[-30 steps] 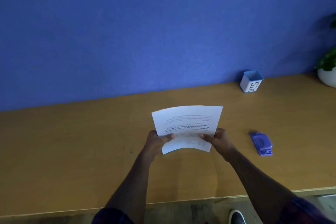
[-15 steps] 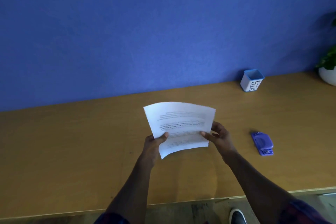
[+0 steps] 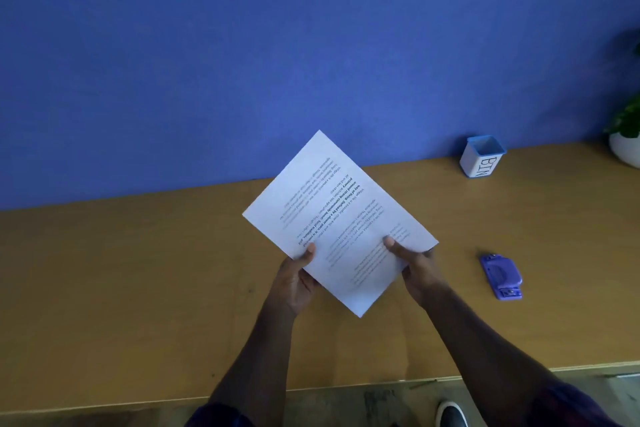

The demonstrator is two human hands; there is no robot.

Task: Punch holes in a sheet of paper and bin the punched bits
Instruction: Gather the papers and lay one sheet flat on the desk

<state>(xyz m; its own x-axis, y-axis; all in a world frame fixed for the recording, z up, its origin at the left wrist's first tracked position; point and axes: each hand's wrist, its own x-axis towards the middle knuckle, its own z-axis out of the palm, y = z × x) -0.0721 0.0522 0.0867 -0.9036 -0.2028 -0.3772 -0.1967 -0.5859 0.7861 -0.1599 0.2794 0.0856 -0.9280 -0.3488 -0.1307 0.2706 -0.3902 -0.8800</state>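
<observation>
I hold a white printed sheet of paper [image 3: 337, 218] in the air above the wooden desk, turned diagonally with one corner pointing up and away. My left hand [image 3: 298, 279] pinches its lower left edge, thumb on top. My right hand [image 3: 417, 269] pinches the lower right edge the same way. A purple hole punch [image 3: 501, 276] lies flat on the desk to the right of my right hand. A small white cup with a blue rim, lettered BIN [image 3: 482, 157], stands at the back of the desk against the wall.
The wooden desk [image 3: 138, 288] runs the full width, backed by a blue wall [image 3: 277, 45]. A white plant pot [image 3: 625, 149] with green leaves sits at the far right. The desk's front edge is near me; a shoe [image 3: 452, 414] shows on the floor below.
The sheet has rotated from nearly level to a steep diagonal and lifted closer to the camera. Both hands shifted along its edges while keeping hold.
</observation>
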